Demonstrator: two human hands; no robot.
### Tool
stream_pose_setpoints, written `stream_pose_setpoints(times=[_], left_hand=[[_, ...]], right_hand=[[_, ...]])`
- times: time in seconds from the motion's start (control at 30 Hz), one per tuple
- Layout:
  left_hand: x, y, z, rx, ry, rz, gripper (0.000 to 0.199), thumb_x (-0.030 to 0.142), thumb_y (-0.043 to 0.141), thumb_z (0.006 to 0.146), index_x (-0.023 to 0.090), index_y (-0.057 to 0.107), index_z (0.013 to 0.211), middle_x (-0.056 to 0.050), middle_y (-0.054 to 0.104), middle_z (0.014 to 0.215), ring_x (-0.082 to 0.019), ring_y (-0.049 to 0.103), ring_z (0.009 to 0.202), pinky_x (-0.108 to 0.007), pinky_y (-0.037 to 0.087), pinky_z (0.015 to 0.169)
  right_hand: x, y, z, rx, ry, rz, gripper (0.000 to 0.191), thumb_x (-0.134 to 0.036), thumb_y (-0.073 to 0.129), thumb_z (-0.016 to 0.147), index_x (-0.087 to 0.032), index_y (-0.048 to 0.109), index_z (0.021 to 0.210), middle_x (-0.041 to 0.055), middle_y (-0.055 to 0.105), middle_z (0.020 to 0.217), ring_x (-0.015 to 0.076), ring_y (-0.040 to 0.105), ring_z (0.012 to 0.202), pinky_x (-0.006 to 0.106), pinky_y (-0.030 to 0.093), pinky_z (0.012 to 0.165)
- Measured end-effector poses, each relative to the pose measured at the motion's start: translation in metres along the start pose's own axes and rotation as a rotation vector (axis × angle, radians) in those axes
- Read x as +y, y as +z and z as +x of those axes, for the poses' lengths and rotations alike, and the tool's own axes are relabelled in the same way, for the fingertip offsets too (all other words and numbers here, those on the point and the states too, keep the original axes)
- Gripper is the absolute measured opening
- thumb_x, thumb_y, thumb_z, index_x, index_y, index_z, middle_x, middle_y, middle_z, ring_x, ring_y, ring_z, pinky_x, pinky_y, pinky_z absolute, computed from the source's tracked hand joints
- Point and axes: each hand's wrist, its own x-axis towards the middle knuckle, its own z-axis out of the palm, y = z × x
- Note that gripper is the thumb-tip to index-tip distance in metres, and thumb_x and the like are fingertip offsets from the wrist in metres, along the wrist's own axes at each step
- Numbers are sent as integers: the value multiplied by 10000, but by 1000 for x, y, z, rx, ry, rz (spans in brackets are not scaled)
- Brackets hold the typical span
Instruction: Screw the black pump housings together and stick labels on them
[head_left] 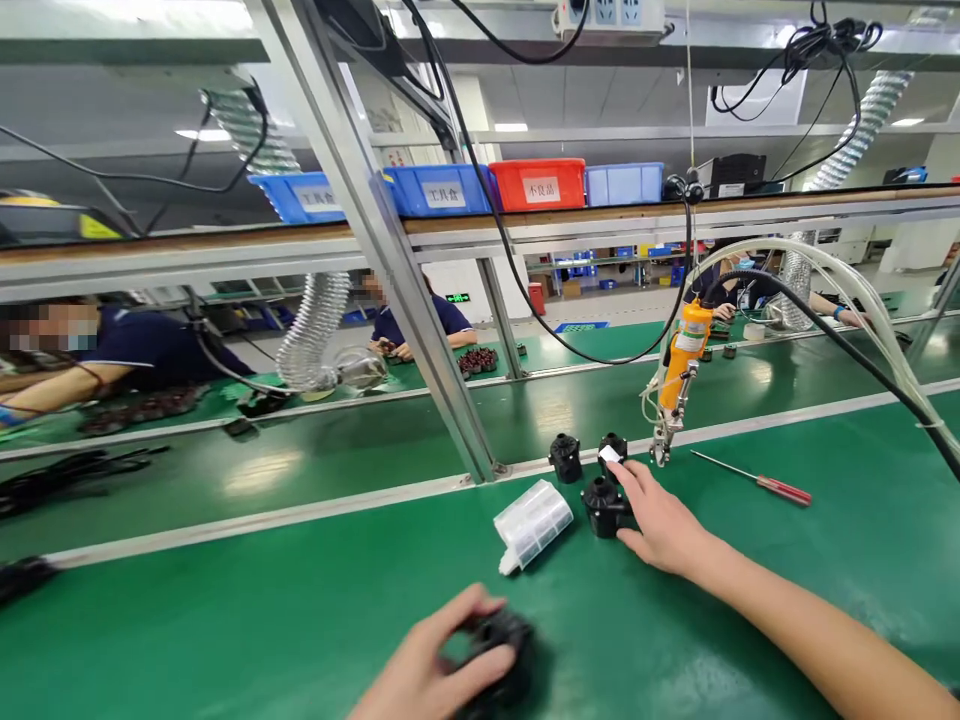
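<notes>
In the lower middle, my left hand (442,665) is wrapped round a black motor-like part (506,650), which is blurred and partly hidden by the fingers. My right hand (664,520) reaches to a second black part, a round housing with a side stub (602,507), with thumb and fingers about its right side. A small white label (609,454) shows at the right index fingertip. Behind it stands another black housing (613,440), partly covered. One more black housing (565,457) is to the left. A roll of clear film with labels (534,522) lies between the hands.
An orange pneumatic tool (684,355) hangs behind my right hand. A red-handled screwdriver (784,489) lies at the right. A metal post (405,260) rises from the green bench (262,620). Bins (538,185) line the shelf above. Co-workers sit across the line.
</notes>
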Motion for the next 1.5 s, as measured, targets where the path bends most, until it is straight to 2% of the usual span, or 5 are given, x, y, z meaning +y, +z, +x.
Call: stream_pose_setpoints(times=[0.13,0.27,0.47,0.7,1.5], left_hand=[[48,113,17,-185,137,-221,364,564,758,862,214,668,910,-50,680,934,-229,631,911,-279,592,709],[73,160,36,-273,121,-359,444,614,731,877,219,576,1005,-26,599,957,-190,597,838,-196,502,497],[74,171,66,-459,92,-402,444,595,733,871,218,533,995,27,614,779,-119,572,604,-175,491,448],[75,179,75,-443,-169,-587,552,653,782,788,225,467,935,54,582,725,-104,572,521,-166,491,345],[70,181,88,-498,-261,-620,583,678,804,729,207,513,913,52,544,687,-104,561,544,-154,488,343]], right_hand=[[-17,-37,-30,239,-103,116,229,-187,571,1042,-193,645,1258,150,466,1408,304,581,1149,442,551,931],[-10,-68,-81,354,36,400,204,-354,604,1088,-207,688,974,72,587,1092,231,612,964,313,507,757],[5,-66,-125,127,279,672,298,-451,660,1038,-173,688,934,37,647,875,212,602,806,285,446,690],[-7,-37,-100,-19,294,824,294,-423,673,949,-135,708,904,41,668,845,173,557,706,242,427,626],[7,-15,-97,122,277,482,227,-401,614,993,-186,582,1057,2,611,820,175,554,672,270,390,608]])
